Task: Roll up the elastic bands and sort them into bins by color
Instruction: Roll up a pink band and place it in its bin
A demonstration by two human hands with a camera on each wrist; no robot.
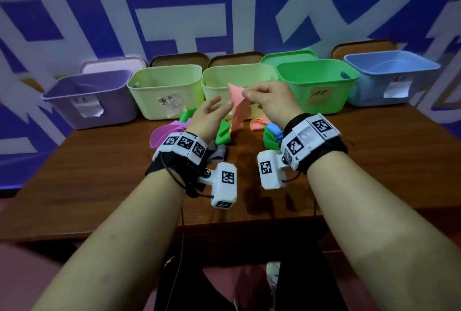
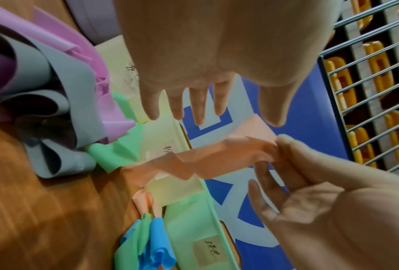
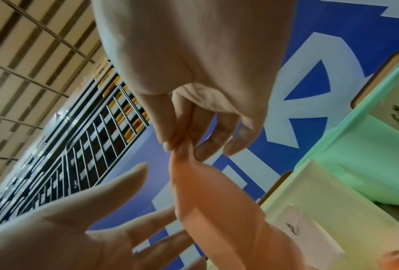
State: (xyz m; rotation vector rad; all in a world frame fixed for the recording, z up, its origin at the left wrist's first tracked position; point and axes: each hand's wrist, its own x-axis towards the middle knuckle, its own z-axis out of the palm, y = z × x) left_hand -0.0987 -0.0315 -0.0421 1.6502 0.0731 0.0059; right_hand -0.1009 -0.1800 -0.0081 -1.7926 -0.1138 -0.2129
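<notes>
The orange band [image 1: 237, 108] is hanging in the air above the middle of the bench [image 1: 99, 173], in front of the second pale yellow bin [image 1: 252, 73], its lower end trailing down to the pile of bands [image 1: 219, 133] on the bench. I am pinching its top edge between the thumb and forefinger of my right hand [image 1: 269, 101]; the other right fingers [image 3: 230, 138] are curling loosely beside the pinch. My left hand [image 1: 207, 118] is hovering at 9 o'clock of the band with its fingers [image 2: 200, 109] spread and straight, holding nothing; whether the fingertips are brushing the band I cannot tell.

In the pile, a pink band [image 1: 164, 133] is lying at 9 o'clock, green bands [image 1: 222, 133] in the middle, a grey band [image 2: 55, 76] beside the pink one, and a blue band [image 1: 274, 128] at 3 o'clock under my right wrist.

Along the far edge, at 12 o'clock, five bins are standing in a row: a purple bin [image 1: 74, 91], a pale yellow bin [image 1: 149, 86] with a handwritten label, the second pale yellow bin, a green bin [image 1: 324, 81] with a label, and a blue bin [image 1: 374, 73].
</notes>
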